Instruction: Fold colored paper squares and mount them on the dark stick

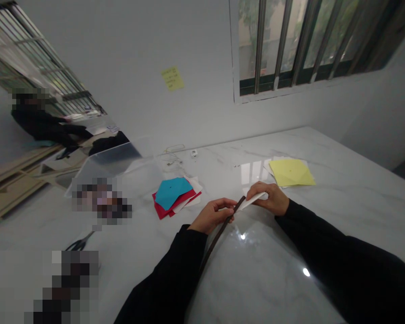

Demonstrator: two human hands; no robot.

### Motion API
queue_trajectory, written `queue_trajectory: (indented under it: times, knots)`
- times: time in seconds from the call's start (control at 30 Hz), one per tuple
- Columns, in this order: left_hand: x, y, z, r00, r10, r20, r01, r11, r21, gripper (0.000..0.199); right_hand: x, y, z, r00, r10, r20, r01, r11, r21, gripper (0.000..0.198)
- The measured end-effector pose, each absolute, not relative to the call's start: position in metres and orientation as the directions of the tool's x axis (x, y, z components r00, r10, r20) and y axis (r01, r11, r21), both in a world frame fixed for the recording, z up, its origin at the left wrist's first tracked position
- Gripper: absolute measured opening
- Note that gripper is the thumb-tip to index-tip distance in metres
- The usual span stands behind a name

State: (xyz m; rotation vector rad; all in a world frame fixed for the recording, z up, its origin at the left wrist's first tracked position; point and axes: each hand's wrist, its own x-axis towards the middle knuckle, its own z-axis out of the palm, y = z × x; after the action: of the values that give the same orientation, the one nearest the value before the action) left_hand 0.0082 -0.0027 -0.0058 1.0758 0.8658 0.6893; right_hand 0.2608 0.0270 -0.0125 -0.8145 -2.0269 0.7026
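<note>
My left hand (216, 214) pinches a thin dark brown strip (219, 234) near its upper end; the strip trails down past my left sleeve. From the right, my right hand (269, 198) grips a folded white piece of paper (251, 201), whose narrow tip meets the strip at my left fingers. Whether the two are joined there I cannot tell. Left of my hands lies a pile of paper pieces, with a blue sheet (173, 192) above a red sheet (162, 211) and white ones. Beyond my right hand, a yellow sheet (292, 172) rests on white paper.
Scissors (79, 244) lie at the left on the marble-patterned table (273, 270). A clear plastic box (111, 159) stands behind them. Near the wall are a small white block (193, 153) and thin wire (172, 155). Another person (43, 119) sits far left. Two areas are pixelated.
</note>
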Motion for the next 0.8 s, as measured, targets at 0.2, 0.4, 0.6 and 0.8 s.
queue_trajectory:
  times: [0.2,0.4,0.6,0.8]
  knots:
    - [0.0095,-0.0039,-0.0059,0.49,0.839,-0.238,-0.07,0.31,0.948,0.04,0.2613,0.0256,-0.0122,-0.453,0.772,0.446,0.308,0.605,-0.734,0.012]
    - [0.0092,-0.0031,-0.0082,0.486,0.84,-0.242,-0.043,0.299,0.953,0.043,0.2616,0.0255,-0.0136,-0.453,0.782,0.428,0.305,0.586,-0.75,0.014]
    - [0.0098,-0.0037,-0.007,0.487,0.839,-0.244,-0.064,0.313,0.948,0.041,0.2617,0.0255,-0.0123,-0.452,0.786,0.421,0.309,0.581,-0.753,0.012]
    - [0.0105,-0.0044,-0.0064,0.49,0.838,-0.24,-0.087,0.321,0.943,0.042,0.2618,0.0237,-0.0111,-0.444,0.799,0.405,0.319,0.563,-0.762,0.014]
